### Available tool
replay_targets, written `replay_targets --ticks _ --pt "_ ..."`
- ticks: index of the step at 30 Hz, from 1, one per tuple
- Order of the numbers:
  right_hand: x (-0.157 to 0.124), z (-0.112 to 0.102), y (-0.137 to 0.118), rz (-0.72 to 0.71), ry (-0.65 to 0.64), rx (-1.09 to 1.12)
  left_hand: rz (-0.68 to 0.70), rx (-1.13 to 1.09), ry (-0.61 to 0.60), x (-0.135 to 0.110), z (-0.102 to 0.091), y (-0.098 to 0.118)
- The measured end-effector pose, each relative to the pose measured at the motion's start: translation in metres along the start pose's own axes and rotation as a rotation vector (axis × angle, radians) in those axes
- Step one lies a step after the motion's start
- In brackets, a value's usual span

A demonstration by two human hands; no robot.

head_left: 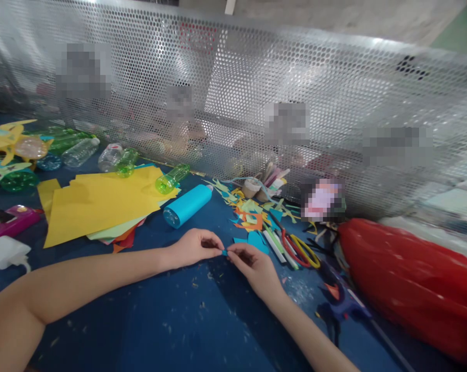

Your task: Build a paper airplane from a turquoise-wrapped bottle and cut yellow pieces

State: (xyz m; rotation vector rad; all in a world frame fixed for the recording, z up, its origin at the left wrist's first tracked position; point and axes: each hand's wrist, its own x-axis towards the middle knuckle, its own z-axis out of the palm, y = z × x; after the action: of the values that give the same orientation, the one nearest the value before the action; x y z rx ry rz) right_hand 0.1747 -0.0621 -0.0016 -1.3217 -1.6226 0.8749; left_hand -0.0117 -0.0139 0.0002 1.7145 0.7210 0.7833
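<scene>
Between the fingertips of both hands is a small blue paper piece [224, 253], mostly covered by the fingers. My left hand [197, 248] pinches one end from the left, and my right hand [254, 266] pinches the other end from the right. Just beyond the left hand lies a plastic bottle wrapped in blue paper [189, 205], on its side. Past the right fingertips are blue paper cutouts [258, 241], lying flat on the dark blue table [171, 330].
Yellow paper sheets [105, 201] and clear and green bottles [127, 162] lie left. Rightward are paper scraps [252, 219], scissors [309, 251], glue sticks [274, 246], a blue glue gun [347, 305] and a red plastic bag [407, 284]. A perforated metal screen [233, 77] stands behind.
</scene>
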Motion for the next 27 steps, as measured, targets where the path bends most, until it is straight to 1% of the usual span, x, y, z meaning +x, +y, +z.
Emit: replay_targets --ticks 7,11,14,17,19,22,25,27 --pt "-0.001 0.001 -0.001 -0.043 -0.023 -0.069 0.035 0.034 -0.053 0.0 0.0 -0.004" --pt "-0.001 0.001 -0.003 -0.001 -0.022 -0.026 0.041 -0.013 -0.076 0.0 0.0 -0.003" --pt "0.0 0.001 -0.005 0.038 0.009 0.034 0.001 -0.076 -0.112 0.002 -0.001 -0.002" --pt "-0.001 0.0 -0.006 0.056 0.021 0.047 -0.088 -0.122 -0.147 0.005 -0.002 -0.002" --pt "-0.001 0.001 -0.006 0.055 0.024 0.052 -0.127 -0.124 -0.157 0.007 -0.003 -0.003" --pt "0.001 0.001 -0.005 0.059 0.024 0.078 -0.135 -0.08 -0.149 0.009 -0.004 -0.006" --pt "0.008 -0.008 -0.005 0.058 0.078 0.114 -0.125 -0.061 -0.114 0.009 -0.004 -0.009" --pt "0.012 -0.023 -0.005 0.053 0.16 0.029 -0.119 -0.089 -0.084 0.008 -0.004 -0.011"
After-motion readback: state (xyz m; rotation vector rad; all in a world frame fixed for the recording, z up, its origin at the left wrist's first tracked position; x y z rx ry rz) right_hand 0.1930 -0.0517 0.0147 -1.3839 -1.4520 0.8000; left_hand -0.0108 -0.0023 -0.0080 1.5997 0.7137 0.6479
